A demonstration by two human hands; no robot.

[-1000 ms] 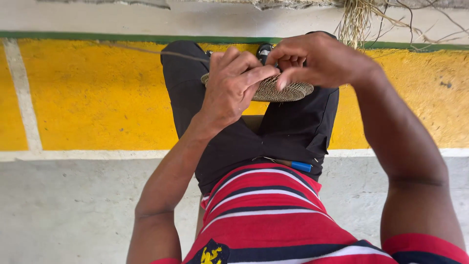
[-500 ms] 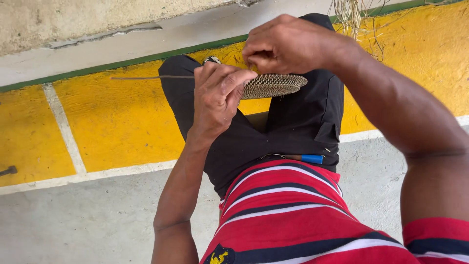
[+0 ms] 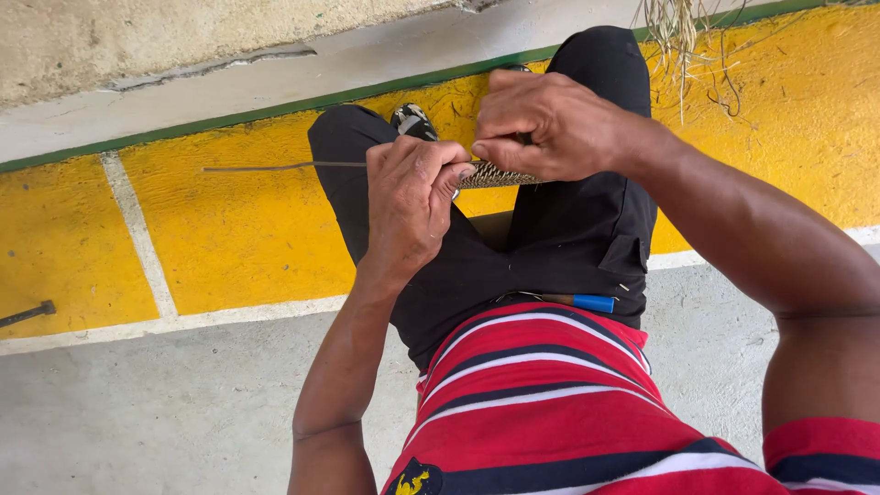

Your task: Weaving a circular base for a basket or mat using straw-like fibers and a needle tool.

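A small round woven disc point(image 3: 500, 175) of pale fibre, seen almost edge-on, is held over my lap. My left hand point(image 3: 411, 197) pinches its near-left rim with thumb and fingers. My right hand point(image 3: 548, 124) grips the disc from above on its far side. A long thin fibre strand point(image 3: 284, 167) runs out to the left from between my left fingers. Most of the disc is hidden under both hands. I wear black trousers point(image 3: 568, 229) and a red striped shirt point(image 3: 541, 394).
Yellow painted floor point(image 3: 238, 238) with white lines and a green stripe lies ahead. A bundle of dry fibres point(image 3: 683, 27) hangs at the top right. A blue pen point(image 3: 587, 302) sticks from my pocket. A dark metal tool point(image 3: 27, 314) lies at the far left.
The disc has tipped from showing its flat face to nearly edge-on. My right hand has shifted over the top of it, and the view has swung to the right.
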